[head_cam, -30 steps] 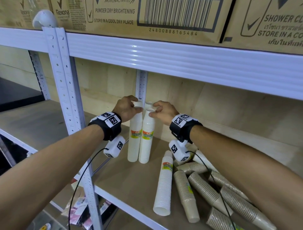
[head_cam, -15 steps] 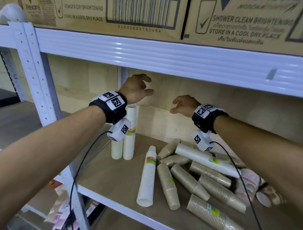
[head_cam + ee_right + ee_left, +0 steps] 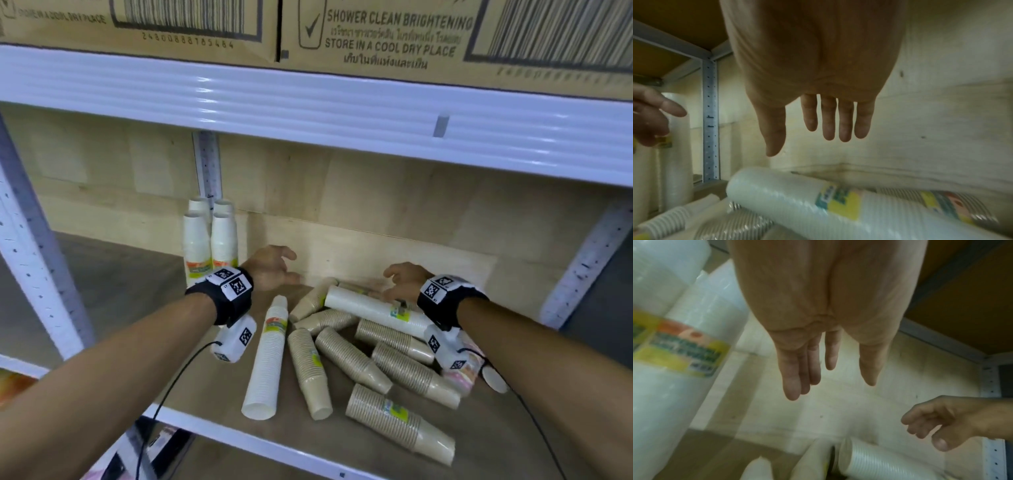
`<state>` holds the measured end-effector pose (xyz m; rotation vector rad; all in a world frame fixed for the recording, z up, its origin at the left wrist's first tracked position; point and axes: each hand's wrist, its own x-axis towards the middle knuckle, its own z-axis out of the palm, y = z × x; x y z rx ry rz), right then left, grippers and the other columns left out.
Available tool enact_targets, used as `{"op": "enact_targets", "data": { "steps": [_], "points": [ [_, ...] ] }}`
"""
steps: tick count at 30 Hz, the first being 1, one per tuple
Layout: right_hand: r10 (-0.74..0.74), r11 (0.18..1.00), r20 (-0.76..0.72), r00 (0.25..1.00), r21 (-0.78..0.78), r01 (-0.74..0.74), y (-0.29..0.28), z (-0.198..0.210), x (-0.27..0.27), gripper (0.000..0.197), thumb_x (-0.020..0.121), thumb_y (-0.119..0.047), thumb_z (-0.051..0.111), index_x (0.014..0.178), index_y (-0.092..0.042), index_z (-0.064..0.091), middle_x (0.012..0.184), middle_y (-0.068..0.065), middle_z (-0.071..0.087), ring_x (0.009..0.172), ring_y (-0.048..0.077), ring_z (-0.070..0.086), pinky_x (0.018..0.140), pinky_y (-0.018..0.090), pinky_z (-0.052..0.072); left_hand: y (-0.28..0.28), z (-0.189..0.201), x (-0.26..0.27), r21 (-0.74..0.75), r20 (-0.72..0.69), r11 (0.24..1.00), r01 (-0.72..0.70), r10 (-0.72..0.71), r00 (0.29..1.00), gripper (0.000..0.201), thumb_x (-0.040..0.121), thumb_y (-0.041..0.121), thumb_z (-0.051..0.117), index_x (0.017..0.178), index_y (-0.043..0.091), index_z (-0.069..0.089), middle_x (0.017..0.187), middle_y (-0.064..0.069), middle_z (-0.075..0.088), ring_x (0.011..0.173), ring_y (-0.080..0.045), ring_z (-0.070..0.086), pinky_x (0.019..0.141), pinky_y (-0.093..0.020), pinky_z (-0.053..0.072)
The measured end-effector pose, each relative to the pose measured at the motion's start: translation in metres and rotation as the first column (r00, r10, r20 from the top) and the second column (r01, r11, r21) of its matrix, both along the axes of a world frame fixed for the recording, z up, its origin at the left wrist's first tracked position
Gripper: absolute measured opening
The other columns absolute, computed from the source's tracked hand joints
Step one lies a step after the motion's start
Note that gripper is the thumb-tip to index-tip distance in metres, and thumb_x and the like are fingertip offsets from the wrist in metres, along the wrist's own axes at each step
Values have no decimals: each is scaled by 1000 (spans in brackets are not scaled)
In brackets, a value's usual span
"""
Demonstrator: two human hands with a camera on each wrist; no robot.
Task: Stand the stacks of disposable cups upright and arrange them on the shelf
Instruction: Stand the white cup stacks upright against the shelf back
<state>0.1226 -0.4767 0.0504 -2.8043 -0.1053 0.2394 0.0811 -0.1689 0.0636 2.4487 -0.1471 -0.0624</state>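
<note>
Several white cup stacks stand upright at the back left of the shelf. One long white stack lies across a heap of brown cup stacks, and another white stack lies near the front. My left hand hovers empty, fingers straight, just right of the upright stacks. Above the lying white stack, my right hand hangs with fingers spread, apart from it and holding nothing.
A white metal beam carrying cardboard boxes runs overhead. Perforated uprights stand at the left, back and right. A wooden back wall closes the shelf. Bare board lies along the shelf's front left.
Both hands have let go of the upright white stacks and moved right and down toward the heap of lying stacks. The camera has swung right.
</note>
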Motion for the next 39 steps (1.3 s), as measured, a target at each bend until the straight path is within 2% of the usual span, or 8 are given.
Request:
{"op": "enact_targets", "data": {
  "steps": [6, 9, 14, 21, 26, 33, 36, 39],
  "points": [
    [-22, 999, -87, 996, -35, 19, -32, -27, -9, 79, 78, -41, 77, 145, -22, 39, 145, 3, 42, 131, 23, 44, 102, 32, 39, 4, -42, -5, 130, -94, 991, 25, -13, 996, 64, 84, 42, 72, 141, 22, 50, 131, 2, 54, 120, -16, 51, 89, -20, 43],
    [-10, 998, -88, 996, -68, 4, -40, -34, -14, 79, 78, -35, 79, 145, -16, 40, 143, 5, 45, 129, 25, 47, 101, 30, 40, 4, -57, -6, 160, -146, 987, -32, 55, 988, 60, 83, 39, 74, 134, 13, 54, 133, -5, 58, 119, -22, 56, 91, -28, 46],
    [4, 997, -75, 997, -78, -10, -54, -47, -21, 68, 75, -29, 81, 135, -14, 52, 134, 6, 57, 117, 25, 57, 98, 35, 46, 10, -92, 0, 218, -233, 973, -81, 133, 963, 89, 75, 51, 77, 145, 9, 40, 142, -10, 50, 126, -27, 52, 97, -33, 45],
    [17, 991, -31, 999, -129, -21, -56, -58, -22, 60, 73, -23, 81, 127, -15, 58, 121, 6, 64, 109, 24, 60, 93, 34, 49, 23, -121, 5, 113, -310, 988, -105, 136, 941, 128, 48, 60, 84, 154, 20, 24, 145, -4, 43, 117, -26, 57, 75, -40, 62],
    [18, 984, -35, 999, -176, -24, -51, -55, -20, 57, 73, -27, 80, 126, -18, 59, 118, 6, 66, 106, 25, 63, 89, 33, 51, 20, -120, 2, 32, -370, 989, -147, 148, 917, 115, 63, 41, 88, 155, 24, 20, 146, -5, 39, 115, -30, 58, 63, -43, 62],
    [21, 990, -67, 998, -135, -30, -51, -41, -17, 68, 73, -28, 82, 134, -16, 55, 128, 5, 60, 113, 22, 59, 94, 30, 48, 20, -121, 3, -23, -410, 985, -171, 146, 900, 98, 72, 29, 82, 152, 19, 25, 132, -7, 49, 97, -26, 63, 48, -29, 56],
    [25, 993, -66, 998, -110, -32, -49, -29, -15, 60, 72, -32, 82, 126, -17, 61, 113, 1, 63, 101, 19, 60, 86, 28, 48, 20, -120, 4, -46, -423, 980, -193, 156, 893, 87, 75, 25, 80, 148, 16, 32, 120, -8, 55, 86, -22, 63, 46, -27, 54],
    [18, 998, -25, 1000, -60, -20, -46, -15, -12, 56, 71, -34, 83, 122, -21, 64, 103, -4, 61, 92, 15, 58, 75, 26, 44, 20, -111, 6, -87, -386, 978, -192, 145, 911, 89, 76, 21, 80, 149, 19, 29, 122, -8, 54, 93, -25, 62, 48, -28, 55]
  ]
}}
